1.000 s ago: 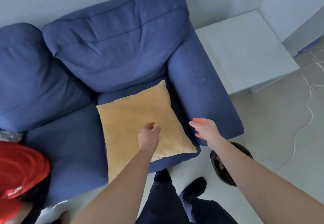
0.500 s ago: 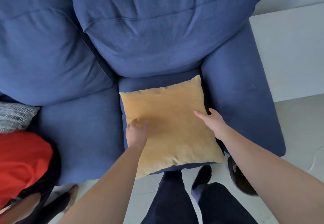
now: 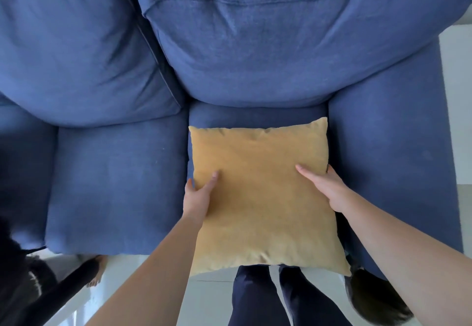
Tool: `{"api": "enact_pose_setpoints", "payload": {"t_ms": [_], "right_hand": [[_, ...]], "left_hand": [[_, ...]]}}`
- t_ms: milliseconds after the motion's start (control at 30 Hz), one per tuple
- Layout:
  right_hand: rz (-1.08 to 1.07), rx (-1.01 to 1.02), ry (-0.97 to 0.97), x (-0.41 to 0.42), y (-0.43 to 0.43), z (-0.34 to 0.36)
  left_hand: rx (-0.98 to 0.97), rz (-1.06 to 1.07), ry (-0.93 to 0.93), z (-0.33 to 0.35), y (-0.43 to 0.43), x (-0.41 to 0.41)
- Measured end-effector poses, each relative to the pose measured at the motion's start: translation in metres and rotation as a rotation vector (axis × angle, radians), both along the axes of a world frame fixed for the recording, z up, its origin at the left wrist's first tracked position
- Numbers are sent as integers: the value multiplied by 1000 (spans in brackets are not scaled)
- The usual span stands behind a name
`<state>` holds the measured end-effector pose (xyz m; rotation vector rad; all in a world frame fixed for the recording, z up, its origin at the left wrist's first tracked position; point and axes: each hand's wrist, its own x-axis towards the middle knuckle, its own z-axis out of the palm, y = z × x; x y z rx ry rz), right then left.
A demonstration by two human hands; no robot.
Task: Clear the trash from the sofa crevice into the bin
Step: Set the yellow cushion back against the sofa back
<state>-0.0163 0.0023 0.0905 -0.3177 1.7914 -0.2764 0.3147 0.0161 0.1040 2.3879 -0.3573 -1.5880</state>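
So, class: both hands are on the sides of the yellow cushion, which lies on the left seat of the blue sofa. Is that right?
Not quite. The head view shows the yellow cushion on the right seat, next to the armrest of the blue sofa. The left hand and right hand are indeed on its sides.

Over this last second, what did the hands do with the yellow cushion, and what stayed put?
Both hands moved forward onto the yellow cushion: the left hand now clasps its left edge, the right hand its right edge, where before they hovered short of it. The head leaned in closer. The cushion still lies on the blue sofa seat beside the armrest; the dark bin remains on the floor.
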Motion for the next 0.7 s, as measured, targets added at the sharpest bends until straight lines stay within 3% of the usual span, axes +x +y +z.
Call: {"api": "enact_pose_setpoints", "payload": {"t_ms": [367, 700], "right_hand": [[-8, 52, -100, -5, 7, -31], [-38, -151, -52, 1, 23, 11]], "left_hand": [[13, -33, -17, -20, 9, -3], [-142, -15, -58, 24, 26, -16]]}}
